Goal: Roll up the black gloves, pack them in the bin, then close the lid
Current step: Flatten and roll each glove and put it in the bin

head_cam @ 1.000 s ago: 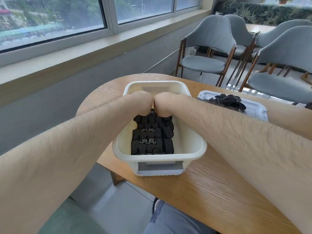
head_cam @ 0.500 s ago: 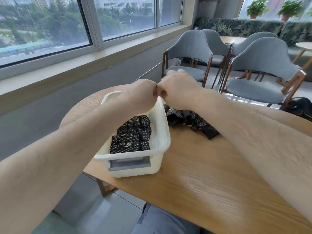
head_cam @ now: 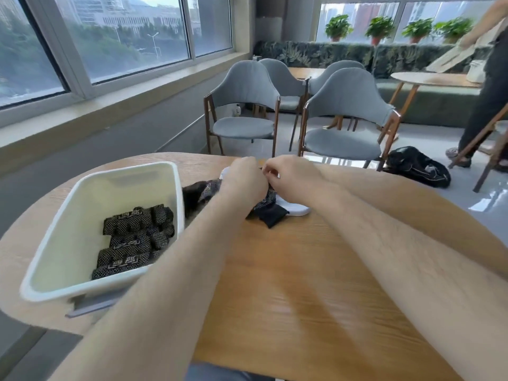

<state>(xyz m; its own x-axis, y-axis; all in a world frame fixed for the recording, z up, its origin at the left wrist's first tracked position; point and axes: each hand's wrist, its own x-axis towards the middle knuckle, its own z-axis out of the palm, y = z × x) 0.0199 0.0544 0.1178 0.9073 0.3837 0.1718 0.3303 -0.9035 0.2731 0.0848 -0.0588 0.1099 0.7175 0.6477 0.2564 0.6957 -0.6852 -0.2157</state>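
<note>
Head: left hand (head_cam: 244,180), right hand (head_cam: 292,180) over dotted knit gloves (head_cam: 265,213); grips unclear.

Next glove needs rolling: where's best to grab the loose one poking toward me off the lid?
Probably the loose glove's plain black cuff, pinched from the near side: it juts onto the table, clear of the lid, while its dotted part disappears under the left hand and right hand.

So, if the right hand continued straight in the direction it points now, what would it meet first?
Most likely the left hand, which lies just beside the right hand above the loose black gloves. Whether the two hands touch is unclear.
</note>
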